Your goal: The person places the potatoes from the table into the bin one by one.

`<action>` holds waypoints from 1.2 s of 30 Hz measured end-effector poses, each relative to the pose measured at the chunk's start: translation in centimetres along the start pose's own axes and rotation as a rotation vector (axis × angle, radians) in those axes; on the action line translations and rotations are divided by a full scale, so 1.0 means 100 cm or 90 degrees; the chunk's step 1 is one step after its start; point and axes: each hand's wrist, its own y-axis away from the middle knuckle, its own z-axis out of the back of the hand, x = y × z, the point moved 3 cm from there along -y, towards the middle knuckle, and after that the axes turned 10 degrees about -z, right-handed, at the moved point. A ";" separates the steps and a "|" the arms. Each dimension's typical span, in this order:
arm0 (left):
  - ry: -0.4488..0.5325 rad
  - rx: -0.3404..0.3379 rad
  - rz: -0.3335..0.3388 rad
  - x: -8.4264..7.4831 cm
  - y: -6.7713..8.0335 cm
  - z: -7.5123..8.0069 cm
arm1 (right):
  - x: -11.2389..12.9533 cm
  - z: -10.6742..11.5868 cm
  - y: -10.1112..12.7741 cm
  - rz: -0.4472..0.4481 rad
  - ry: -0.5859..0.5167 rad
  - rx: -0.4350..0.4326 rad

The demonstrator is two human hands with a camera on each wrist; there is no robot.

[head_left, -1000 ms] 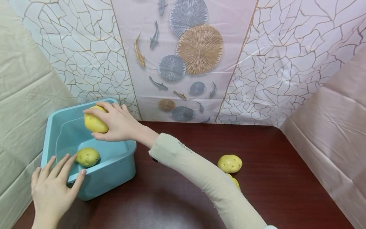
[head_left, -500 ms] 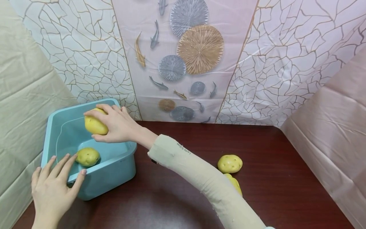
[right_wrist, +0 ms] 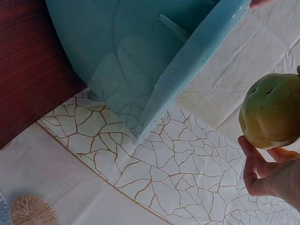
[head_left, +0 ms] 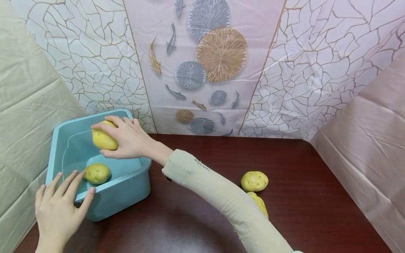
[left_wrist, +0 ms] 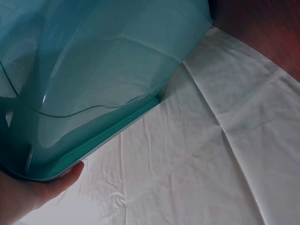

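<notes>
A light-blue plastic tub [head_left: 128, 191] stands at the table's left, close to the wall. My right hand [head_left: 121, 137] reaches across and grips a yellow potato [head_left: 102, 139] above the tub's far side; the right wrist view shows that potato [right_wrist: 271, 111] held by curled fingers. A second potato [head_left: 96, 173] lies inside the tub. My left hand [head_left: 58, 207] rests with straight fingers on the tub's near-left rim. The left wrist view shows the tub wall [left_wrist: 93, 84] and one fingertip [left_wrist: 61, 180] under it.
Two more potatoes lie on the dark red table [head_left: 300, 196] to the right, one [head_left: 254, 181] in full view, the other [head_left: 260, 203] partly behind my right sleeve. Patterned plastic sheeting [head_left: 215, 63] walls in the back and both sides.
My right hand has moved the potato slightly left and down over the tub. The left hand and the other potatoes have stayed put.
</notes>
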 end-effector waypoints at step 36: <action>0.004 0.009 0.009 0.001 0.001 0.000 | -0.017 -0.003 0.013 0.005 -0.029 -0.019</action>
